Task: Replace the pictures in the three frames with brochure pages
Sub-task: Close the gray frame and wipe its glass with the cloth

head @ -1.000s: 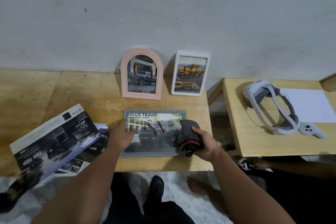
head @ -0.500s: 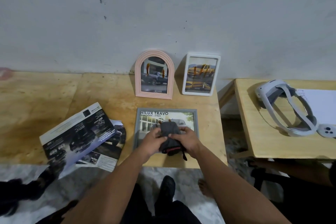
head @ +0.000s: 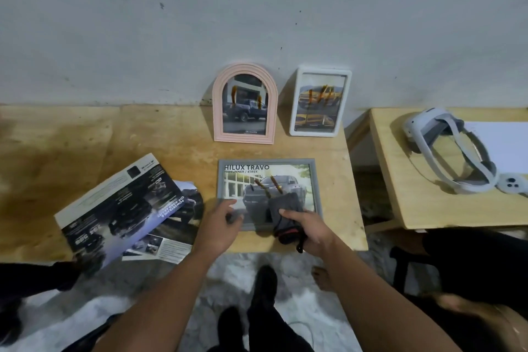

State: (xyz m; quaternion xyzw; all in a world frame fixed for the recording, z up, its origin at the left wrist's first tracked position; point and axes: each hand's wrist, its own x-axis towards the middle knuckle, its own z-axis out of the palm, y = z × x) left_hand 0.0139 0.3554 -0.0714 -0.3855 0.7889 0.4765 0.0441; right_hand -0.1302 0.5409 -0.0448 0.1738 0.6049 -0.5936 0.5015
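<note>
- On the surface (head: pixel 337 157), I see my right hand (head: pixel 310 230) gripping a grey cloth (head: pixel 285 210) over the flat frame (head: pixel 268 164).
- Left hand (head: pixel 220 221) rests on it, fingers (head: pixel 228 204) loosely spread, holding nothing.

I cannot see the grey frame's (head: pixel 268 163) lower edge: both hands and the dark cloth (head: pixel 285 213) cover it.

Dim, soft light; blurred, distorted edges
</note>
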